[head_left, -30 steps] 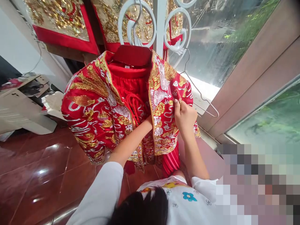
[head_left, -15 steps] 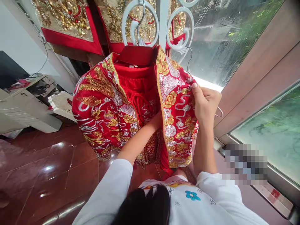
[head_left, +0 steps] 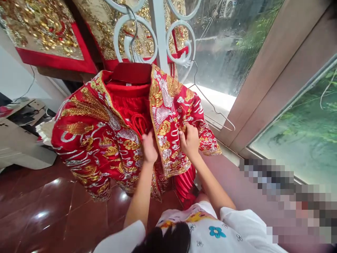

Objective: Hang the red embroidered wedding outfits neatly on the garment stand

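Observation:
A red jacket (head_left: 105, 133) thick with gold and silver embroidery hangs on a red hanger (head_left: 131, 72) from a white scrolled stand (head_left: 158, 42). My left hand (head_left: 149, 147) grips the inner edge of the jacket's right front panel at the opening. My right hand (head_left: 190, 140) pinches the embroidered cloth of that same panel, a little to the right. Both hands are closed on the fabric. A pleated red skirt (head_left: 185, 182) shows below the jacket's hem.
An empty wire hanger (head_left: 213, 109) dangles from the stand at the right. Gold and red embroidered garments (head_left: 44, 35) hang behind. A window and brown frame (head_left: 276, 70) run along the right. White boxes (head_left: 21, 140) sit at the left on the glossy red tile floor (head_left: 52, 211).
My right hand dropped from the panel's outer upper edge to its middle. My left hand came out from inside the jacket and took the front edge. The view shifted right.

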The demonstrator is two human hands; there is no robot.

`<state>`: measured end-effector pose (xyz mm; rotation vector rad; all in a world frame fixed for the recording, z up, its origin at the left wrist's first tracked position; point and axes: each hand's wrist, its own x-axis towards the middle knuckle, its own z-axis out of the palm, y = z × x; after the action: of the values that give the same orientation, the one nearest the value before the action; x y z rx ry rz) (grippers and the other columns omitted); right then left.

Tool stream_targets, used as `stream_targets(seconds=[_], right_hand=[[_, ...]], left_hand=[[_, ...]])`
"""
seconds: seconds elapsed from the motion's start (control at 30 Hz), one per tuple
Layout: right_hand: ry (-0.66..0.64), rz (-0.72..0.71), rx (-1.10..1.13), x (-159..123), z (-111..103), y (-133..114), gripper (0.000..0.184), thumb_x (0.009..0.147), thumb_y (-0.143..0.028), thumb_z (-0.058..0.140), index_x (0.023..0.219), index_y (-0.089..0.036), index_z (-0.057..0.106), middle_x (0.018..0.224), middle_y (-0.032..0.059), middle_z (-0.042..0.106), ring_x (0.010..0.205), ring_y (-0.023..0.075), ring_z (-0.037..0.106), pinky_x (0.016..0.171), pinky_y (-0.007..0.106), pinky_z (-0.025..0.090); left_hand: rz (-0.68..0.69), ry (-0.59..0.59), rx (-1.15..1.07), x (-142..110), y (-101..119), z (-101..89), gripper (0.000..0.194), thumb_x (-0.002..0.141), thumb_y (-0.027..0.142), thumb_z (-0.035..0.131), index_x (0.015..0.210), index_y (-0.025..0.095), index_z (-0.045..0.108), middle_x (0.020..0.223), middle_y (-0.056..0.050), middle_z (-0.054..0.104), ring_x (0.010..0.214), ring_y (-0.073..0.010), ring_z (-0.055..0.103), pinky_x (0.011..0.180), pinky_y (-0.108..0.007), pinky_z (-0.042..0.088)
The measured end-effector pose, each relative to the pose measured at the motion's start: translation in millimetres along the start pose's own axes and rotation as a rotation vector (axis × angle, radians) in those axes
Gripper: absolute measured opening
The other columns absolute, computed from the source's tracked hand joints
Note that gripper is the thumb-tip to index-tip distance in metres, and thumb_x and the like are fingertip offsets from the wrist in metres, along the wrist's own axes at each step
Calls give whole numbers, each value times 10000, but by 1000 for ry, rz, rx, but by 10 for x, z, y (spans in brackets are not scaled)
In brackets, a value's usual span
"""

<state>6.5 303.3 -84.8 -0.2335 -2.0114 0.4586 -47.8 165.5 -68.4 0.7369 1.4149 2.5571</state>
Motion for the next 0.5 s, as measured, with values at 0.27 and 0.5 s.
stream_targets(seconds=[0.27, 0.5], right_hand=[[395, 314, -24, -549, -58, 751, 453, 872, -342, 426, 1291, -170, 421, 1240, 128, 490, 1169, 234, 444, 1032, 440, 326], [-39, 621, 128, -658, 114, 1555, 540, 747, -440, 458, 1182, -125, 507, 1200, 154, 545, 1108, 261, 498, 999, 432, 363]], left_hand=[[-417, 120, 352, -802, -670, -404, 485, 558, 495, 783, 829, 129, 616, 833, -94, 674, 781, -212, 625, 756, -336, 510], [-413, 180, 353, -1050, -464, -851, 551, 566, 665, 669, 801, 168, 625, 705, -51, 651, 667, -186, 602, 634, -301, 492]])
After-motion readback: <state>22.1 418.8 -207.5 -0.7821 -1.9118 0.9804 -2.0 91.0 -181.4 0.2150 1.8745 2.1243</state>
